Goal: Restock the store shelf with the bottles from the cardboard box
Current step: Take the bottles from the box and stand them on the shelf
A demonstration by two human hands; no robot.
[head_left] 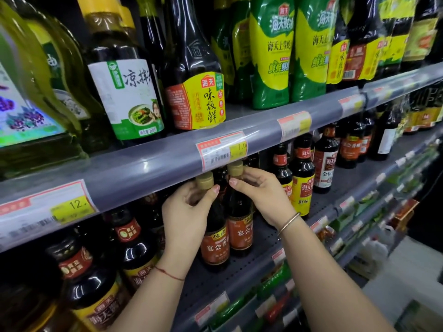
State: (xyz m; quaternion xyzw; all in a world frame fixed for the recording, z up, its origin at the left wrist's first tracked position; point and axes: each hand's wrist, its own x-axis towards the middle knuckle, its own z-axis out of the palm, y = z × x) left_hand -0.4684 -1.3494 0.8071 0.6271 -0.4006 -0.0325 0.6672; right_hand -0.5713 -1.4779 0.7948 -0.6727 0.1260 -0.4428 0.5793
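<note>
Two dark bottles with tan caps and orange labels stand side by side on the grey middle shelf. My left hand is wrapped around the neck of the left bottle, just under its cap. My right hand grips the neck of the right bottle, fingertips near its cap. Both caps sit right under the upper shelf's price rail. The cardboard box is not in view.
Dark sauce bottles crowd the same shelf left and right of the two held bottles. The shelf above carries oil, sauce bottles and green pouches. Lower shelves with price tags drop away at the right, with pale floor beyond.
</note>
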